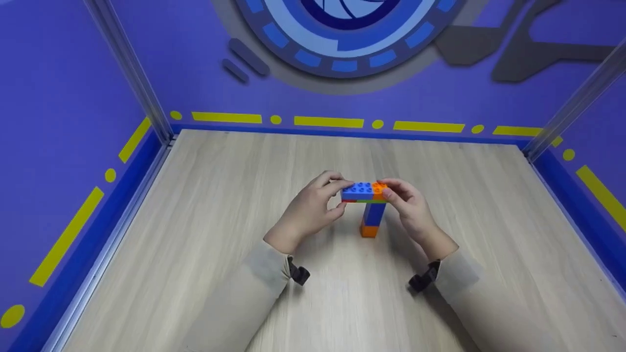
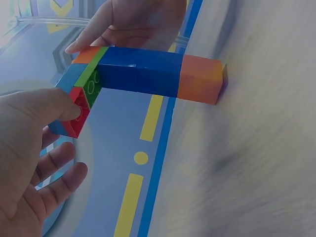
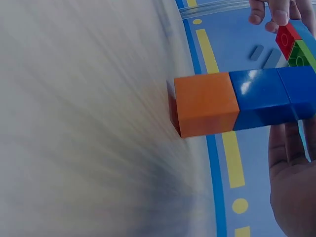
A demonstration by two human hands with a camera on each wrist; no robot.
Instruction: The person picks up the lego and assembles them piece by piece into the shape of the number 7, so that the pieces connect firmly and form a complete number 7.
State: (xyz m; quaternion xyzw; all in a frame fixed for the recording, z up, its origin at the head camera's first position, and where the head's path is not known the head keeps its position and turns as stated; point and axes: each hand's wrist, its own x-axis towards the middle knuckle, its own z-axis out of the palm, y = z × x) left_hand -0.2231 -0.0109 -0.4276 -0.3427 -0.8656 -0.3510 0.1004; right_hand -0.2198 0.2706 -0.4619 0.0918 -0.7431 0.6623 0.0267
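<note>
A T-like structure of toy building bricks stands upright in the middle of the head view. Its column has an orange brick at the foot, on or just over the tabletop, with blue bricks above. Across the top lie a red brick and a green brick, under a studded blue brick and an orange top brick. My left hand pinches the overhanging end, thumb beneath the red brick, fingers on the blue. With thumb and fingers, my right hand grips the orange top brick.
The structure is over a light wood-grain tabletop. Blue panels with yellow markings rise behind and at both sides, joined by metal corner posts. Each wrist wears a small black camera on a strap.
</note>
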